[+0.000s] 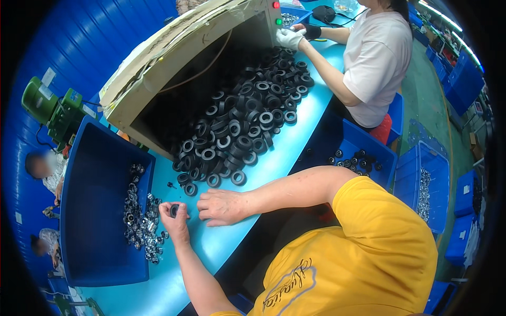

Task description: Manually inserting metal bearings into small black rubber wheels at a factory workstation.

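I judge this a holding step: my left hand [176, 220] pinches a black ring [174, 209], with shiny parts [151, 231] just left of it. My right hand [224, 206] is just right; I can't tell whether it grips anything. Next likely calls for a steady pinch.

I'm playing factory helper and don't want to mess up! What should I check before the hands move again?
1. Left hand has a black ring: ok, held in its fingers.
2. Right hand is apart from the left: ok, there's a gap.
3. Nothing is under the right hand: cannot tell, its fingers hide that spot.
4. More rings are nearby: ok, a big heap of black rings lies just beyond.
5. Shiny metal parts are all inside the blue bin: not ok, some lie on the table.
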Tool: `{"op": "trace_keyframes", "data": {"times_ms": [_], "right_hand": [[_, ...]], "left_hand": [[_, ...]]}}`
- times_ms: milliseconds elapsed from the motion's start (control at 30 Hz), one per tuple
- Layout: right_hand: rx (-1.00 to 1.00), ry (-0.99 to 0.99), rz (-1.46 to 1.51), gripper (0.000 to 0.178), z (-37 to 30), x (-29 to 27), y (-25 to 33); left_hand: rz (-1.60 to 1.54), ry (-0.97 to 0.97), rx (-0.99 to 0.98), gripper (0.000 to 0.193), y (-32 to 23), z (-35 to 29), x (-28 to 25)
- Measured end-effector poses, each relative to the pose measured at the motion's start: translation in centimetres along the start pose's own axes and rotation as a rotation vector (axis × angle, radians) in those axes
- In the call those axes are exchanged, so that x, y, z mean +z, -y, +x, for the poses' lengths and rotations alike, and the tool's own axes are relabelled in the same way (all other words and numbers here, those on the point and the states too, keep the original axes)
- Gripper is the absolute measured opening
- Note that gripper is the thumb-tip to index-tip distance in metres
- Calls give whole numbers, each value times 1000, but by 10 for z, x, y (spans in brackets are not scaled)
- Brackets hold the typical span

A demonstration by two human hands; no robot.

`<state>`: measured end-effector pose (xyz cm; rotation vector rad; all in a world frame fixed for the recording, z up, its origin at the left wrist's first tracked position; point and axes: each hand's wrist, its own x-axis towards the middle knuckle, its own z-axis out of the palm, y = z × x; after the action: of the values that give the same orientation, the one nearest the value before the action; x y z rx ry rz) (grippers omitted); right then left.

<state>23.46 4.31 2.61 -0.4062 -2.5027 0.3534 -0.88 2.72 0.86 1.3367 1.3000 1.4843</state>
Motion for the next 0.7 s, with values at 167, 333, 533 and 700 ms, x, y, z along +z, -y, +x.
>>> {"op": "trace_keyframes", "data": {"times_ms": [167, 333, 533, 700], "right_hand": [[3, -30, 6, 25, 1, 5, 1], [-18, -32, 8, 25, 0, 1, -1], [-51, -131, -43, 24, -9, -21, -3], [79, -498, -216, 15, -13, -154, -35]], "left_hand": [[-24, 18, -31, 22, -1, -1, -1], [-35, 37, -44, 26, -2, 1, 0], [-174, 7, -104, 29, -14, 3, 10], [-181, 14, -76, 37, -11, -5, -3]]}}
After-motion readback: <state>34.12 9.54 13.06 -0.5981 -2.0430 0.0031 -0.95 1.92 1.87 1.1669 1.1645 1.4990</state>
